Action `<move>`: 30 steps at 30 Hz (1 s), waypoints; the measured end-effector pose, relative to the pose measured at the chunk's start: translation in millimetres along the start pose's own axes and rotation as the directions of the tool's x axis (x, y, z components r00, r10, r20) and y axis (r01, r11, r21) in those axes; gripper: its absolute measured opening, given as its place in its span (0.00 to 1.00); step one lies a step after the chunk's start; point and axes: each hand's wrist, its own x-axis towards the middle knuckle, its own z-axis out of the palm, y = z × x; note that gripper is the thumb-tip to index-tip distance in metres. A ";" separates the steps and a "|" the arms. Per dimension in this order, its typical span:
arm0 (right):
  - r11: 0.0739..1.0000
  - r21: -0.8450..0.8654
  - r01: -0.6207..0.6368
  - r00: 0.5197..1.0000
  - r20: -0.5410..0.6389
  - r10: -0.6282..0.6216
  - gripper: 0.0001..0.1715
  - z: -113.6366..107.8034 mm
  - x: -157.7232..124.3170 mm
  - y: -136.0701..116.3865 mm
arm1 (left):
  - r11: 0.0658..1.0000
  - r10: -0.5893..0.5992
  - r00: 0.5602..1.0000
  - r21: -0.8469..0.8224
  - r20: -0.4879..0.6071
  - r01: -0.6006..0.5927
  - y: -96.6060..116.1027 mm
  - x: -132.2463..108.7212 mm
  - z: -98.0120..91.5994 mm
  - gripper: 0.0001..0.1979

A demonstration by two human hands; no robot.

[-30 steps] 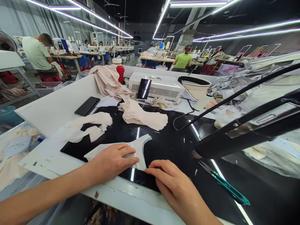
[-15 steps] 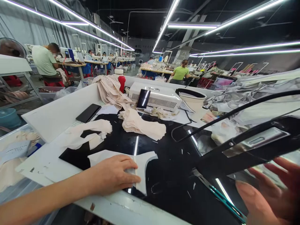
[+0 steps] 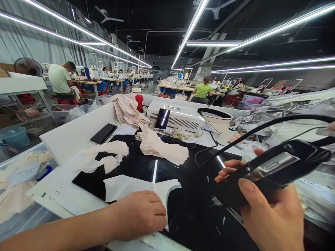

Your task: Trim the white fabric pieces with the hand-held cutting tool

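My left hand [image 3: 142, 216] rests at the near edge of a cream fabric piece [image 3: 131, 186] with a curved right side. Its fingers are curled and pressed together on the cloth; their tips are partly hidden. My right hand [image 3: 272, 212] is closed around a black corded tool [image 3: 264, 174] with a silver metal plate, thumb on the near side and fingers on the far side. The tool is held tilted above the black board [image 3: 193, 205]. Under it, a slim metal implement [image 3: 237, 216] shows only in part.
Behind lie a stack of cream fabric pieces [image 3: 162, 146], a loose fabric strip [image 3: 104, 153], a phone [image 3: 104, 133], an upright dark device [image 3: 162, 119] and a vented white box [image 3: 178, 116]. A black cable [image 3: 243, 136] arches on the right. Co-workers sit farther off.
My right hand has gone from open beside the black tool to closed around it, and the tool has shifted. My left hand's fingers have curled more at the fabric's near edge.
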 end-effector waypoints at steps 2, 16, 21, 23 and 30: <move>0.999 0.032 0.003 1.000 -0.028 -0.002 0.34 6.4 -4.7 -5.1 | 1.000 -0.010 1.000 0.010 0.027 0.009 1.4 -0.3 -3.6 0.11; 0.923 0.375 0.081 0.986 0.107 -0.130 0.24 43.2 -48.3 -15.5 | 0.999 0.048 0.998 -0.023 0.044 -0.047 7.4 -2.1 -10.9 0.10; 0.906 0.418 0.063 0.983 0.129 -0.128 0.24 49.8 -59.7 -15.2 | 0.997 0.057 0.993 0.039 0.100 -0.062 7.4 -0.3 -9.9 0.11; 0.896 0.440 0.058 0.984 0.126 -0.125 0.24 52.3 -62.6 -15.3 | 0.998 0.051 0.993 0.041 0.103 -0.056 7.9 -0.8 -6.0 0.12; 0.878 0.473 0.068 0.986 0.105 -0.133 0.24 59.1 -67.4 -12.6 | 0.975 -0.130 0.991 -0.181 0.022 0.132 10.5 -4.3 3.1 0.06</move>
